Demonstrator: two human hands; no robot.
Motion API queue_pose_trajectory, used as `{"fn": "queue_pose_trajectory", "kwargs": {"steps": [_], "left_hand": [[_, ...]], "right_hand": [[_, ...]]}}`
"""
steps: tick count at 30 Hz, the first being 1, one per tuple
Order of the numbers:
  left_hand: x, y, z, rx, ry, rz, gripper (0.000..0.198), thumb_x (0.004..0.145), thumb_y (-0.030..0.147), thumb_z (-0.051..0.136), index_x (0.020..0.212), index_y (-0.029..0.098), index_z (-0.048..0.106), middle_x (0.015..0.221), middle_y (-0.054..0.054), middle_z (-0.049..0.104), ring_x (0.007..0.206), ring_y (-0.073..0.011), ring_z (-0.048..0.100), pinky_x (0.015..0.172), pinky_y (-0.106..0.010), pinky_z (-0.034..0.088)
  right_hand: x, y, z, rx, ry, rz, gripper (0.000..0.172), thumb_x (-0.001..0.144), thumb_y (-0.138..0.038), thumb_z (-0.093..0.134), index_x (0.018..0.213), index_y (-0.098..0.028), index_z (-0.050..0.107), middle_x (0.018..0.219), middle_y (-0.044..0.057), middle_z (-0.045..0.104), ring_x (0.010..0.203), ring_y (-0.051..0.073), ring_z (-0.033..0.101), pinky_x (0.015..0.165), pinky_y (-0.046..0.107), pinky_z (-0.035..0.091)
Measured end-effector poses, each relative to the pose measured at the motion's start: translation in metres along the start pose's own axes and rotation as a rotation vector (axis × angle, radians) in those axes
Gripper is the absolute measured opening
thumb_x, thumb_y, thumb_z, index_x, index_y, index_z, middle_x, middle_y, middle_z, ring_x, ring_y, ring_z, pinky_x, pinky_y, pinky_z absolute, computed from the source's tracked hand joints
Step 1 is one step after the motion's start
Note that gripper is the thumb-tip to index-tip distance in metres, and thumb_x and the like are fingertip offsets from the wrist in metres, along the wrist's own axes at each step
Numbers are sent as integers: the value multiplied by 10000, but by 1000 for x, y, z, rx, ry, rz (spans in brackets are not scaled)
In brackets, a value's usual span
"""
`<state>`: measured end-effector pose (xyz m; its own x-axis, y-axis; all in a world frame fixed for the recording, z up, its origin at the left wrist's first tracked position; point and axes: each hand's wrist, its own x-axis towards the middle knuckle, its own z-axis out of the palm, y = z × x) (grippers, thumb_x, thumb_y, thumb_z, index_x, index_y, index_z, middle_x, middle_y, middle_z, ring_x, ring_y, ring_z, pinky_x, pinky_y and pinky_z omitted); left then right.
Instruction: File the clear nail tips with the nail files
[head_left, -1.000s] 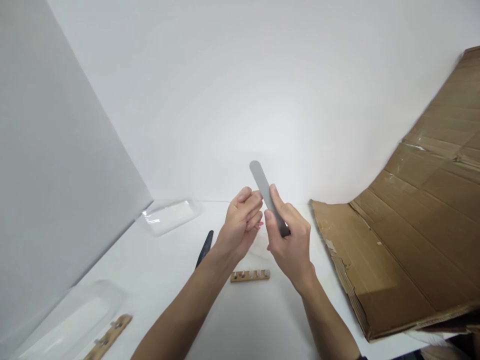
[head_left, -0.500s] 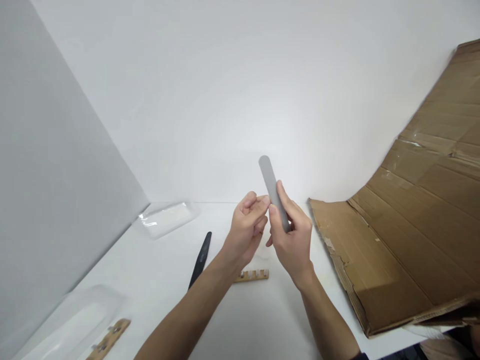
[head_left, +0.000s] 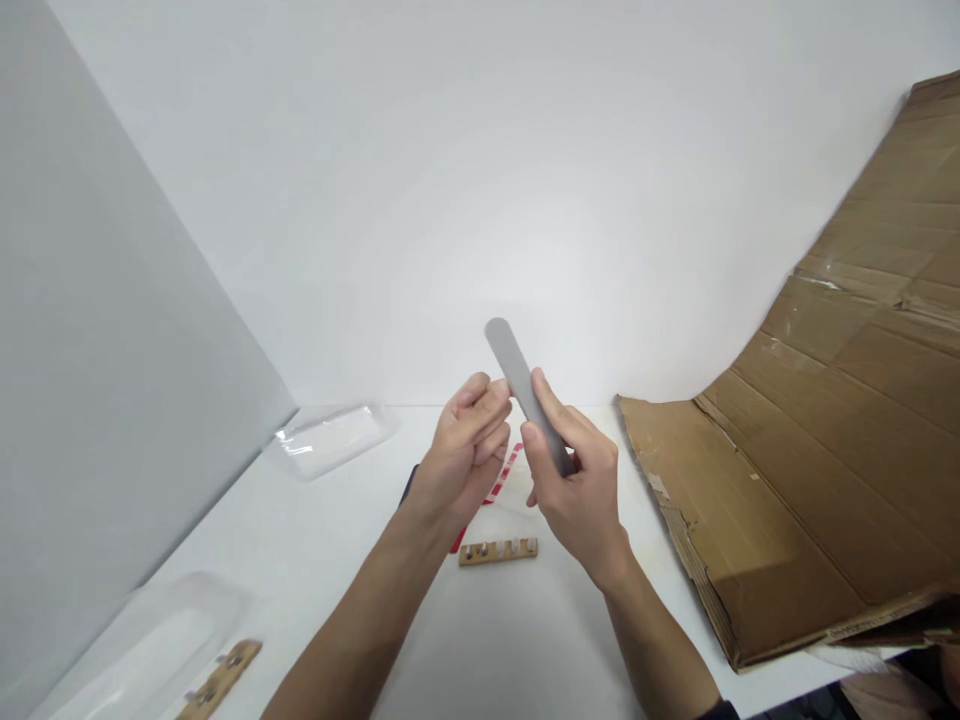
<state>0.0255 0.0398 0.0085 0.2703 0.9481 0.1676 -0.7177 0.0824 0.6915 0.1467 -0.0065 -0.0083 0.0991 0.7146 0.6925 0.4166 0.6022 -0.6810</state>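
A flat grey nail file [head_left: 513, 362] with rounded ends slants up and to the left over the table. Its lower half is gripped by my right hand [head_left: 583, 480], thumb on one side and fingers along the other. My left hand [head_left: 469, 445] is closed in a pinch, its fingertips against the file's left edge; whatever sits between them is too small to make out. Below both hands lies a small wooden strip [head_left: 498, 558] with several small shiny pieces in a row. A red-and-white strip [head_left: 504, 478] shows partly behind my left hand.
Mostly hidden by my left wrist is a dark flat piece [head_left: 409, 484]. Clear plastic trays stand at the back left [head_left: 334, 445] and front left [head_left: 142, 650]. Beside the front one lies another wooden strip [head_left: 225, 675]. Folded cardboard [head_left: 787, 490] covers the right side; white walls rise behind and left.
Both hands and the nail file have shifted left, and the file leans further left. The red-and-white strip and more of the wooden strip now show; the dark piece is largely covered.
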Motion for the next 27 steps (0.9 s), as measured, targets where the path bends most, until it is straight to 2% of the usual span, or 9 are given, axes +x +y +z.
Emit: {"fn": "queue_pose_trajectory", "kwargs": {"steps": [3, 7, 13, 19, 24, 27], "left_hand": [[-2, 0, 3, 1, -22, -2, 678, 716, 283, 987, 755, 225, 313, 538, 142, 386, 422, -11, 153, 364, -93, 272], [-4, -7, 8, 1, -85, -81, 688, 720, 359, 984, 762, 232, 310, 510, 148, 350, 407, -20, 150, 353, -101, 271], [-3, 1, 1, -6, -40, -31, 665, 736, 275, 972, 756, 227, 309, 531, 137, 347, 435, -19, 118, 365, -95, 250], [-6, -2, 9, 36, -112, -71, 676, 730, 344, 978, 768, 231, 312, 528, 143, 353, 417, -20, 133, 360, -109, 269], [-5, 8, 4, 33, -52, -1, 657, 728, 274, 975, 748, 221, 320, 555, 134, 335, 455, -20, 92, 367, -105, 235], [-5, 9, 2, 40, -62, 8, 634, 755, 284, 955, 748, 220, 325, 557, 130, 323, 455, -22, 98, 370, -111, 231]], "right_hand": [[-1, 1, 0, -3, 27, -24, 494, 1049, -298, 546, 1534, -241, 617, 717, -35, 494, 600, 122, 485, 546, 261, 513], [-1, 1, -3, -4, 95, -24, 503, 1050, -290, 551, 1548, -243, 599, 753, -16, 563, 612, 125, 514, 537, 260, 517], [-2, -6, -5, 8, 6, -23, 483, 1042, -284, 572, 1519, -243, 633, 705, -40, 489, 583, 116, 488, 530, 259, 514], [-2, -4, -8, 5, 72, -35, 491, 1048, -292, 574, 1536, -251, 613, 723, -33, 524, 583, 111, 482, 511, 246, 502], [-2, -5, -7, 8, -6, -28, 475, 1053, -313, 573, 1522, -264, 629, 711, -41, 475, 582, 109, 469, 511, 243, 500], [-3, -5, -6, 10, -2, -30, 475, 1055, -313, 568, 1523, -258, 629, 707, -40, 474, 583, 113, 467, 506, 246, 492]]}}
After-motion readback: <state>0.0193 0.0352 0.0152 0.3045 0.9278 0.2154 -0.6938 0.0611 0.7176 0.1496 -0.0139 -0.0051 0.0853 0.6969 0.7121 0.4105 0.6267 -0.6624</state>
